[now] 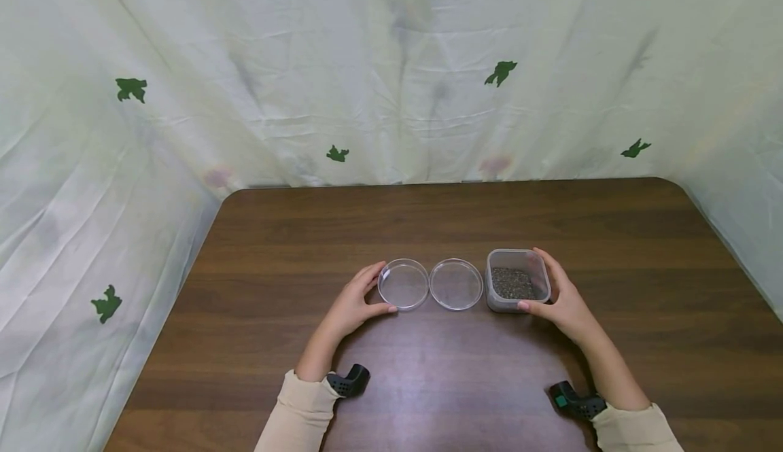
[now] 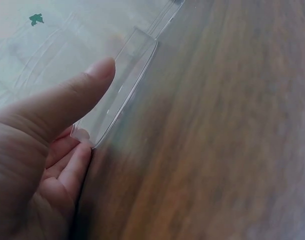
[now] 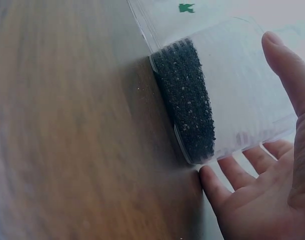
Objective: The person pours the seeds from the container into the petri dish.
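Two clear round petri dishes lie side by side on the brown table. My left hand (image 1: pixel 355 308) holds the left petri dish (image 1: pixel 403 285) by its left side, thumb at the near rim and fingers at the far left. In the left wrist view the dish wall (image 2: pixel 123 100) stands between thumb and fingertips. The right petri dish (image 1: pixel 455 285) sits between the left one and a clear plastic container (image 1: pixel 505 306). Dark, soil-like granules (image 3: pixel 185 100) fill the container's lower part. My right hand (image 1: pixel 567 306) grips this container from the right, thumb on the near side, fingers behind.
The wood-grain table (image 1: pixel 428 221) has rounded far corners. A pale curtain (image 1: pixel 367 85) with green leaf-like patches hangs behind and along both sides. A black wrist camera (image 1: pixel 350 380) sits on the left wrist, another camera (image 1: pixel 575 401) on the right.
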Tool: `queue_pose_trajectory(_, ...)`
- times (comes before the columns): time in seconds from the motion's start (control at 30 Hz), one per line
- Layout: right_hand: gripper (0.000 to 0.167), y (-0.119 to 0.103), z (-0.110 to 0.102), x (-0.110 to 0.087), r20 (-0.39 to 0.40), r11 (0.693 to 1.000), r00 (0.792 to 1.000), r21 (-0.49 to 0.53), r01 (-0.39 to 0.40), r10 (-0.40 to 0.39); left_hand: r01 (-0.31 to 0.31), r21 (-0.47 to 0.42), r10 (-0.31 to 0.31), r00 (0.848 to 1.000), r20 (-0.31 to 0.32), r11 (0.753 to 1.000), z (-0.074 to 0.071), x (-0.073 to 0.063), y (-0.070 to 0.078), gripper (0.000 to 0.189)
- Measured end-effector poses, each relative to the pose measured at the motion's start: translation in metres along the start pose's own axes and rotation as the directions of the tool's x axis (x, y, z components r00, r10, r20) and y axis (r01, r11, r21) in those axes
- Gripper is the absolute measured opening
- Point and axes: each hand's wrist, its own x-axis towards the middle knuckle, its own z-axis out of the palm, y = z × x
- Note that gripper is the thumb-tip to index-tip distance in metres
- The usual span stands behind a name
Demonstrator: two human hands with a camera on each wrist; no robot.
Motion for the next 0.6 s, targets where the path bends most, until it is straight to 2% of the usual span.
queue_pose_trajectory(0.47, 0.090, 0.0005, 0.0012, -0.0013, -0.053, 0.999, 0.999, 0.040, 0.014, -0.011, -0.027, 0.056, 0.028, 1.000, -0.015, 0.998, 0.0017, 0.0002, -0.0014, 0.079)
queue_pose_trajectory(0.6, 0.089, 0.0007, 0.0023, -0.0028, -0.074, 0.999, 0.997, 0.046, 0.017, -0.014, -0.013, 0.064, 0.014, 1.000, -0.014, 0.998, 0.0014, -0.0003, -0.0014, 0.079)
